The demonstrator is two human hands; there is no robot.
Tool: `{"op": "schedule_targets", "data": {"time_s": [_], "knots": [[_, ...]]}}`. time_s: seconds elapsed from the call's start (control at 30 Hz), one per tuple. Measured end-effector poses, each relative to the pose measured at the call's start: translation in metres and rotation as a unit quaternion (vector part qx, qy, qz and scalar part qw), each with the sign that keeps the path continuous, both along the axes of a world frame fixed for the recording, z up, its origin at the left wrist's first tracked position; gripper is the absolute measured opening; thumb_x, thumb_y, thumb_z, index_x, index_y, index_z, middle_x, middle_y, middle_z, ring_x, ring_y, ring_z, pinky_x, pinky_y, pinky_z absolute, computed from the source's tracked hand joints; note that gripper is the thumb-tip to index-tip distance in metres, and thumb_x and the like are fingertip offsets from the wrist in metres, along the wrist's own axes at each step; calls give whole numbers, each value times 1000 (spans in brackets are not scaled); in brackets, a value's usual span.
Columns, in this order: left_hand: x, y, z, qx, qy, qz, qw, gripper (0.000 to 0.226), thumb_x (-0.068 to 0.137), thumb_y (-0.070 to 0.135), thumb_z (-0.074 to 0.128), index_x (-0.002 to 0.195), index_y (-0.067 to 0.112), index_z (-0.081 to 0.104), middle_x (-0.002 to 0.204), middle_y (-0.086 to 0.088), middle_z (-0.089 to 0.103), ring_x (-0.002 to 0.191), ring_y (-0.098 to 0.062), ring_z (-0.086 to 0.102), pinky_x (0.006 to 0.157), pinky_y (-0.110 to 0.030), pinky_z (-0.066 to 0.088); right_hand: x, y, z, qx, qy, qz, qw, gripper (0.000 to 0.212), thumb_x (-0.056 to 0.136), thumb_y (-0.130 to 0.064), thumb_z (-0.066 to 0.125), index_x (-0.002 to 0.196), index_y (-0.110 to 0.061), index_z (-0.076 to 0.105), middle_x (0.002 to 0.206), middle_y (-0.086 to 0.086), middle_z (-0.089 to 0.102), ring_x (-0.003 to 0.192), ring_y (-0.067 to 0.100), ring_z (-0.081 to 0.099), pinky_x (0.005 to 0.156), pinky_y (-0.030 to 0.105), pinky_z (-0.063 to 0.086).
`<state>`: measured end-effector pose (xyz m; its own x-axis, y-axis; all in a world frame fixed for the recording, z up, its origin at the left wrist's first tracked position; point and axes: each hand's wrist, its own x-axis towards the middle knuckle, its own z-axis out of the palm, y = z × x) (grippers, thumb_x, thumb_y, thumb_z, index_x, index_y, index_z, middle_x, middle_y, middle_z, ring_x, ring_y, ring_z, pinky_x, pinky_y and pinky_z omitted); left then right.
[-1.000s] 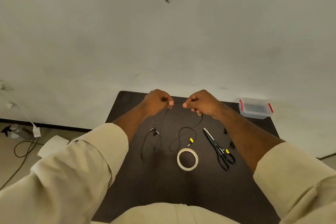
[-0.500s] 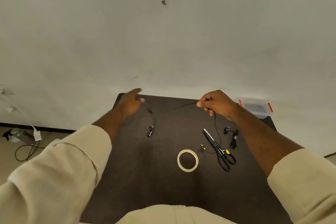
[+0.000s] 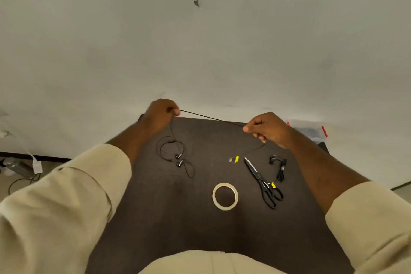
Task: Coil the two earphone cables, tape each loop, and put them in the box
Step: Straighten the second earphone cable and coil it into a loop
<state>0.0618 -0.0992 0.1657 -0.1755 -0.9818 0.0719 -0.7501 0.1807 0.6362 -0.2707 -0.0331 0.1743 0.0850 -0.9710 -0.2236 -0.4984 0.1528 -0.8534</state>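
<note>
The right forearm hides most of the clear box [image 3: 311,131], leaving only a strip of lid and a red clasp; the table [image 3: 155,218] is covered along its near edge by the person's lap and at its left side by the sleeve; the left hand [image 3: 161,115] is motion-blurred, so its grip on the cable [image 3: 211,118] is unclear; a small yellow tag [image 3: 237,159] below the cable is smeared.

No legible text or labels.
</note>
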Motion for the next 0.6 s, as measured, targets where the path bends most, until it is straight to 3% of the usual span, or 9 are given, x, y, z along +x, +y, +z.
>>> {"op": "schedule_targets", "data": {"time_s": [0.1, 0.17, 0.2, 0.3, 0.37, 0.43, 0.5, 0.6], "knots": [[41, -15, -13, 69, -81, 95, 990, 11, 90, 18, 61, 93, 12, 70, 108, -11, 68, 97, -24, 58, 84, -29, 42, -18, 1, -5, -18, -19, -39, 999, 18, 81, -18, 76, 77, -1, 71, 53, 4, 52, 43, 13, 38, 43, 22, 35], [34, -12, -18, 154, -176, 45, 971, 28, 90, 25, 62, 115, 13, 65, 129, -12, 59, 117, -30, 53, 102, -40, 39, -11, -3, -5, -16, -38, -38, 998, 15, 80, -18, 77, 75, -5, 71, 52, 4, 51, 40, 11, 34, 42, 21, 31], [21, -6, -17, 162, -176, 10, 971, 41, 90, 29, 63, 128, 15, 58, 139, -9, 52, 128, -29, 46, 109, -43, 33, -3, -6, -4, -12, -46, -31, 998, 14, 80, -18, 77, 73, -7, 71, 53, 4, 51, 40, 10, 33, 42, 20, 29], [-37, 17, -4, 127, 22, -116, 985, 50, 92, 30, 63, 138, 16, 50, 147, -4, 43, 138, -20, 37, 114, -34, 27, 22, -13, -2, -6, -59, -10, 998, 13, 80, -18, 78, 71, -10, 72, 52, 3, 51, 40, 9, 34, 40, 19, 29], [-70, 31, 4, 151, 113, -166, 968, 40, 92, 30, 63, 129, 13, 58, 134, -4, 57, 126, -16, 51, 105, -28, 36, 34, -16, 0, -4, -66, 3, 998, 14, 79, -19, 78, 71, -10, 72, 51, 1, 52, 41, 8, 35, 39, 19, 29], [-88, 40, 9, 175, 167, -173, 955, 26, 90, 28, 66, 105, 7, 70, 106, -9, 71, 104, -20, 64, 96, -29, 45, 41, -17, 2, -3, -74, 17, 997, 16, 80, -21, 77, 72, -8, 72, 50, 1, 53, 41, 9, 36, 40, 20, 29], [-92, 44, 12, 178, 213, -170, 946, 24, 89, 26, 67, 88, 2, 70, 82, -14, 72, 88, -28, 69, 91, -28, 50, 42, -16, 3, -2, -93, 22, 995, 19, 80, -21, 77, 74, -4, 72, 50, 2, 53, 42, 10, 36, 40, 20, 29], [-83, 42, 18, 166, 283, -141, 934, 15, 92, 17, 64, 85, 5, 68, 64, -7, 66, 62, -21, 66, 73, -29, 57, 34, -12, 5, 2, -100, 19, 995, 19, 79, -25, 78, 73, -7, 72, 53, 1, 56, 44, 10, 42, 42, 21, 36]]}}
